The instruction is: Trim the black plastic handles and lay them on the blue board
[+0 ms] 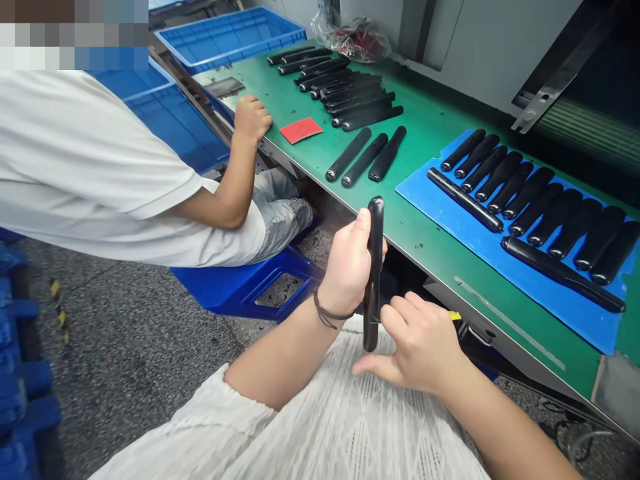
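My left hand (346,267) is closed around a long glossy black handle (374,267), held upright in front of my lap. My right hand (417,347) sits just below and to the right, its fingertips touching the lower part of that handle, fingers partly spread. To the right, a blue mat (450,223) on the green table (430,127) carries a row of several matching black handles (545,200). Three more black handles (365,157) lie side by side on the bare green surface beyond my hands.
A co-worker in a white shirt (75,173) sits on a blue stool (240,280) at left, a fist (251,119) resting on the table edge. Beyond lie a red card (301,130), a pile of black handles (345,90), blue crates (230,37) and a plastic bag (355,40).
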The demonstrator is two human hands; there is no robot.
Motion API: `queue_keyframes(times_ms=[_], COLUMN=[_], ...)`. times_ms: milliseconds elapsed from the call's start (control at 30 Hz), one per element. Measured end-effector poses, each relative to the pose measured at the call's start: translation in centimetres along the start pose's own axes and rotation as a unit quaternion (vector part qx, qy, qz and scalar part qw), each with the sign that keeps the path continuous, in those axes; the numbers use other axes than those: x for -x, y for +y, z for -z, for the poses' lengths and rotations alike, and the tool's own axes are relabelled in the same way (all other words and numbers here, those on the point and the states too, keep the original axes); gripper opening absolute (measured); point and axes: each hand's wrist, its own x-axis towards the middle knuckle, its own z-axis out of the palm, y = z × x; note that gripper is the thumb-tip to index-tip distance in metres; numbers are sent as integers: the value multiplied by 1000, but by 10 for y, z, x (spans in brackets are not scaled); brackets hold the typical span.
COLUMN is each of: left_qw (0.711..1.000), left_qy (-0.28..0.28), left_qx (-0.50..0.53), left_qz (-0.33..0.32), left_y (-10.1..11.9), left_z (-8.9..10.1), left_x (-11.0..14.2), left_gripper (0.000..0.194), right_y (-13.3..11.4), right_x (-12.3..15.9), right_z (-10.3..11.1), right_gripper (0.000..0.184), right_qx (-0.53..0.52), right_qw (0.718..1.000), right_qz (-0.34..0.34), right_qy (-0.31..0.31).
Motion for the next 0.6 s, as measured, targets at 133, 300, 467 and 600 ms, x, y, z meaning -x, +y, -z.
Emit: queue_keyframes(times_ms=[133,300,467,600], left_qw=[999,992,981,971], left_qy=[29,73,125,187], left_qx=[45,103,146,145], left_qz=[10,3,17,30], left_y=[7,8,8,10], left_z=[1,12,27,40], left_x=[-7,-16,-29,-38], left_gripper=[55,51,47,46], right_y=[-2,-2,-6,-5], right_x=[1,-1,-1,2], right_z=[-1,-5,-13,-18], right_gripper=[58,54,51,38], right_qx=[24,57,105,51], right_qw=[1000,998,991,991], right_qz=[13,20,3,-29], right_qy=[1,30,83,121])
